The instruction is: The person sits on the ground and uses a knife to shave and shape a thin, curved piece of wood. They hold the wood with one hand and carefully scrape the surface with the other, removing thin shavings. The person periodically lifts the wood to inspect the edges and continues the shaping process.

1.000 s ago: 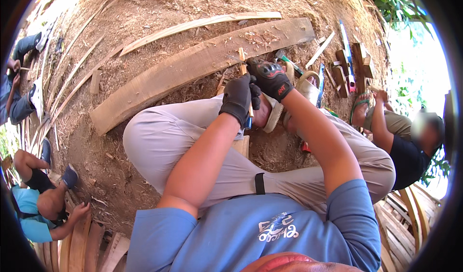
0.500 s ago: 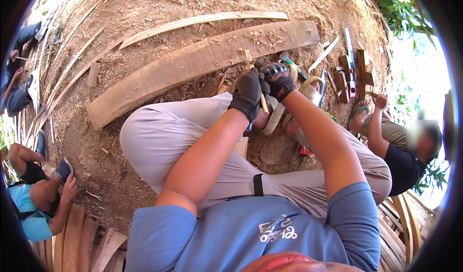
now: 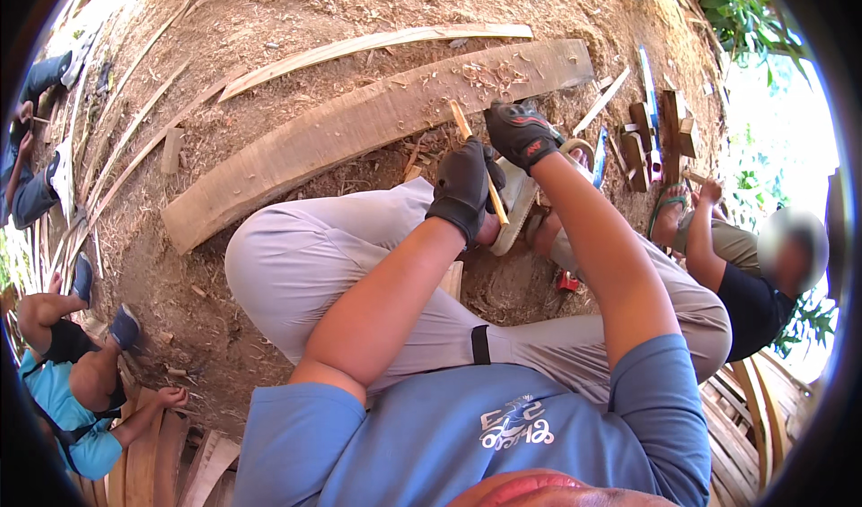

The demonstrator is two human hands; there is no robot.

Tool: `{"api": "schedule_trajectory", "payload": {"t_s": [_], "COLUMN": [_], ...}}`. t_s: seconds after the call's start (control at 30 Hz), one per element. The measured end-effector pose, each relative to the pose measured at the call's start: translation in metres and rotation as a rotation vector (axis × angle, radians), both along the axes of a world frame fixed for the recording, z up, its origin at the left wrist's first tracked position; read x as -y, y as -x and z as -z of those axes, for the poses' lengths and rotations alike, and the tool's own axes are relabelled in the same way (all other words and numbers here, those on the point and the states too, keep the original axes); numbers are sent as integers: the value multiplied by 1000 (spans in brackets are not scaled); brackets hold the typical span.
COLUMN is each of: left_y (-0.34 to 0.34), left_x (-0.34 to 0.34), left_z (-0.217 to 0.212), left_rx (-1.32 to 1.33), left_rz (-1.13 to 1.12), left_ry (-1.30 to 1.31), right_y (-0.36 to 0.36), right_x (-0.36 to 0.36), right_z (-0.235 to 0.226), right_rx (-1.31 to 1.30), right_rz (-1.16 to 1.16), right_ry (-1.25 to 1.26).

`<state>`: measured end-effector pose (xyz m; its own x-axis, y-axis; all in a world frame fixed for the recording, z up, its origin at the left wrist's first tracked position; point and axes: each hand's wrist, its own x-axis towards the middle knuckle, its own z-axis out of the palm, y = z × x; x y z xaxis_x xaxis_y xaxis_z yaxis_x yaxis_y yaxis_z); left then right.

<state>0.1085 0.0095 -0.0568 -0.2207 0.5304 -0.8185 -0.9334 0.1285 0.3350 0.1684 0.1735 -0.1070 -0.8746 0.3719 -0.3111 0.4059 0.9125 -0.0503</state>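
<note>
My left hand (image 3: 464,184), in a black glove, is closed around a thin pale wooden stick (image 3: 460,118). Slanting past both sides of the fist, the stick has its upper end near the wide curved plank (image 3: 359,112) on the ground. Curled wood shavings (image 3: 492,76) lie on that plank. My right hand (image 3: 521,136), also black-gloved, is closed a little to the right of the stick, apart from it. Whatever its fingers hold is hidden. Below both hands is a sandalled foot (image 3: 516,203).
Beyond the plank lies a narrow curved strip (image 3: 377,40). Wood blocks (image 3: 673,134) and a long blue-edged tool (image 3: 650,103) lie at right, beside a seated person (image 3: 754,273). More people sit at left, one in a turquoise shirt (image 3: 58,399). Boards (image 3: 166,449) are stacked lower left.
My right hand has moved off the stick, slightly up and right. The green tool part beside it no longer shows. The turquoise-shirted person's arm has shifted toward the ground.
</note>
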Motion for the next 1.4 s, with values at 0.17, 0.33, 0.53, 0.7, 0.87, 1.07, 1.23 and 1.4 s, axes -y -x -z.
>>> {"api": "schedule_trajectory", "payload": {"t_s": [0.17,0.33,0.53,0.7,0.87,1.07,1.23,1.4], "left_y": [-3,0,-1,-23,6,6,3,-1], "left_x": [1,-2,0,-3,4,9,10,15], "left_z": [1,-3,10,26,-13,-13,-9,5], "left_rx": [29,74,6,-187,120,125,144,76], "left_rz": [-12,-27,-33,89,47,83,68,56], "left_ry": [-35,-5,-25,-38,-27,-41,-96,-287], "right_y": [-5,-8,2,-5,2,-4,-70,-134], "right_x": [19,30,28,1,-3,1,-11,-61], "right_z": [-33,-46,-36,17,9,-25,-22,-135], "right_rx": [-26,-48,49,156,203,60,-295,-11], "right_rz": [-130,-163,-153,35,8,156,-4,183], "right_ry": [62,80,66,6,20,205,207,486]}}
